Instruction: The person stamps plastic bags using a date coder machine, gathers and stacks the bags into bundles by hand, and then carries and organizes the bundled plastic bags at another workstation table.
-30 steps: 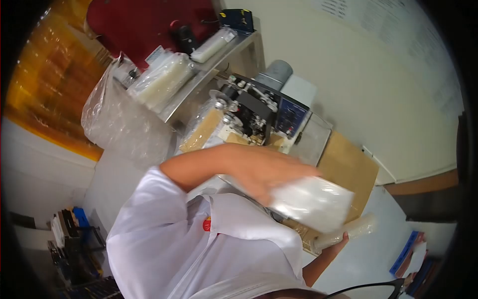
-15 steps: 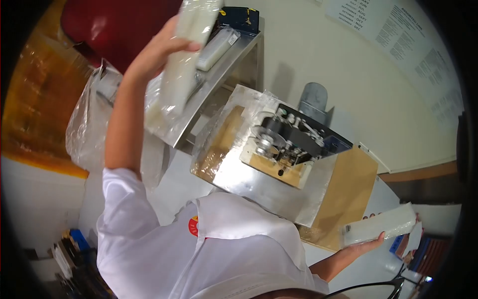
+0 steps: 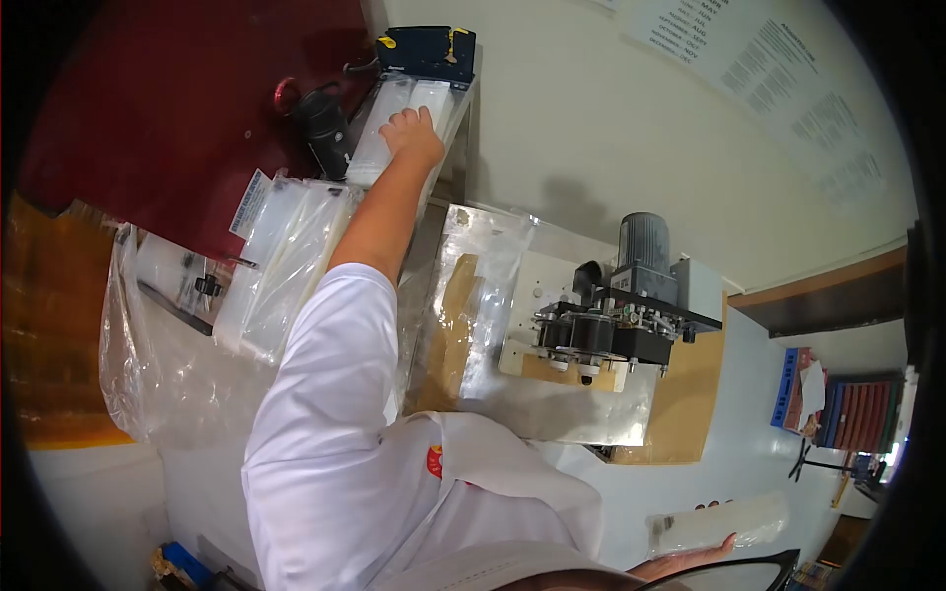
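My left hand (image 3: 414,136) reaches out to the far shelf. Its fingers are spread over the top of a long, whitish plastic-wrapped packet (image 3: 430,96). A similar packet (image 3: 379,133) lies alongside to its left. At the lower right, my right hand (image 3: 680,563) is closed around another long packet (image 3: 724,525) in clear plastic, with fingertips showing along its far side. The packets look like stacked clear bags, but their contents are hard to make out.
A machine with a grey motor (image 3: 645,246) and black rollers stands on the metal-topped table (image 3: 591,419). Near my left arm are a black cylindrical item (image 3: 322,128), a dark blue box (image 3: 426,57) and bundled clear bags (image 3: 286,256). Binders (image 3: 857,414) stand far right.
My left hand has moved from in front of the shelf, where it held a packet up, to the packets lying there. My right hand, with its packet, is lower in view. The camera has turned.
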Demonstrator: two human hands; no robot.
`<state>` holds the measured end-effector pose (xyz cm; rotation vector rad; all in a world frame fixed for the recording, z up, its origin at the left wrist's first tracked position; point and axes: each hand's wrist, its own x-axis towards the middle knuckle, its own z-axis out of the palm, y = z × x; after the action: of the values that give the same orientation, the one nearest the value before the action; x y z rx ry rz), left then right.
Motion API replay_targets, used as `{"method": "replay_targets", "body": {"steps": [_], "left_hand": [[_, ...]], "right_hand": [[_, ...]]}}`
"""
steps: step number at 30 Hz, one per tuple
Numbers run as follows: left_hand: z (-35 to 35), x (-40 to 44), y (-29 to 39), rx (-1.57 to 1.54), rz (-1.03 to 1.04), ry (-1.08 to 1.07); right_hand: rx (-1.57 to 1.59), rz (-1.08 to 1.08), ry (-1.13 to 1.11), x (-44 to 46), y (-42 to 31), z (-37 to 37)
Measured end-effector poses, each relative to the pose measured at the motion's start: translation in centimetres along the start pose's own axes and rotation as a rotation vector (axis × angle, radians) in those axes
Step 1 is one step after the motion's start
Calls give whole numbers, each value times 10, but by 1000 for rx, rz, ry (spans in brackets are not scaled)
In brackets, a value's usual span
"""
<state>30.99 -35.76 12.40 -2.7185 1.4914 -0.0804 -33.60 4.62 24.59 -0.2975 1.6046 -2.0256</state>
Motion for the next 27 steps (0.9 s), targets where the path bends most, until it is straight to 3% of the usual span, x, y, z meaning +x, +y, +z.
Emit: {"method": "replay_targets", "body": {"steps": [3, 6, 12, 15, 17, 20, 21, 27], "left_hand": [[6, -4, 4, 37, 13, 1], [-45, -52, 9, 88, 59, -130], [-5, -32, -7, -7, 101, -121], [-62, -31, -13, -98, 159, -61], [-124, -35, -39, 202, 242, 104], [-189, -35, -94, 288, 140, -66], [-191, -38, -111, 273, 83, -139], [-119, -16, -159, 189, 212, 199]], "right_hand": [[-1, -38, -2, -4, 1, 1], [7, -50, -24, -5, 2, 4], [27, -49, -99, -3, 10, 17], [37, -55, -141, 0, 12, 21], [45, -56, -170, 1, 11, 21], [65, -65, -229, 3, 8, 19], [71, -71, -251, 3, 6, 18], [125, -64, -345, -21, 0, 16]]}}
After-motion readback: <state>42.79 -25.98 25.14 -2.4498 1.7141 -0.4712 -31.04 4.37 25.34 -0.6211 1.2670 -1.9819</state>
